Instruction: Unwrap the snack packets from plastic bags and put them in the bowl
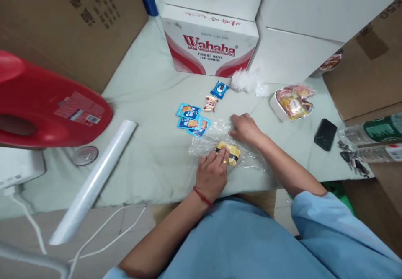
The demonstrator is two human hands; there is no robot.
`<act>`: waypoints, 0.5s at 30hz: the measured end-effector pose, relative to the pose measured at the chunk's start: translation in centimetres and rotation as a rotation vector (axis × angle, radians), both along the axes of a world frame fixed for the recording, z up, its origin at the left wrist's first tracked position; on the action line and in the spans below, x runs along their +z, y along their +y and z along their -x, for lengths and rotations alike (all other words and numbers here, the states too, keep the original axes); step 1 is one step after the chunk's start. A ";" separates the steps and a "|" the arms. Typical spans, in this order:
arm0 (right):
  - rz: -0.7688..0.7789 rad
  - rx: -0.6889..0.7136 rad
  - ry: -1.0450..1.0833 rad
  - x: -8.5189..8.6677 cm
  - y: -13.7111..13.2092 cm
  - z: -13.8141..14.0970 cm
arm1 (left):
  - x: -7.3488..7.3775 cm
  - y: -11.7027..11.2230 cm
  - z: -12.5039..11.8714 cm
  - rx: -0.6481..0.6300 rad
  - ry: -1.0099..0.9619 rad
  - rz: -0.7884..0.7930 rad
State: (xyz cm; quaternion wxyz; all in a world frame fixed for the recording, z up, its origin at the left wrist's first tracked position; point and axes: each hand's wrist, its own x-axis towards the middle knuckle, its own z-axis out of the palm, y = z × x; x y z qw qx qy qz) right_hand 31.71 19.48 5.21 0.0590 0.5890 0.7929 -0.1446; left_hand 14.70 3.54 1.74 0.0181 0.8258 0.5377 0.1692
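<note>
A sheet of clear plastic film [220, 138] lies on the pale table [150, 145] with a yellow snack packet [230, 151] on it. My left hand [213, 170] presses its fingers down on the yellow packet and the film. My right hand [246, 128] rests on the film's far edge, fingers curled and pinching the plastic. Three blue snack packets [192, 119] lie just left of the film. A small red-and-white packet [210, 102] and a dark blue packet [219, 89] lie behind them.
A roll of clear film [94, 182] lies at the left, near a red jug [47, 103] and a round lid [85, 155]. A white bowl of wrapped snacks [293, 103], a black phone [325, 134], keys [353, 159] and bottles [373, 130] sit right. A Wahaha carton [209, 40] stands behind.
</note>
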 end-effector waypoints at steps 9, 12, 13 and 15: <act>0.052 0.355 0.417 2.5 -5.7 -0.4 | -0.3 -0.2 -0.3 0.006 -0.087 -0.008; 0.030 0.452 0.466 0.9 -9.3 -0.5 | -1.0 0.1 0.1 -0.011 -0.182 0.018; -0.006 0.448 0.497 0.1 -10.2 -0.6 | -1.3 0.2 0.4 -0.028 -0.238 0.039; -0.075 0.451 0.540 -1.4 -11.4 -0.8 | -1.7 0.5 1.1 -0.073 -0.384 0.089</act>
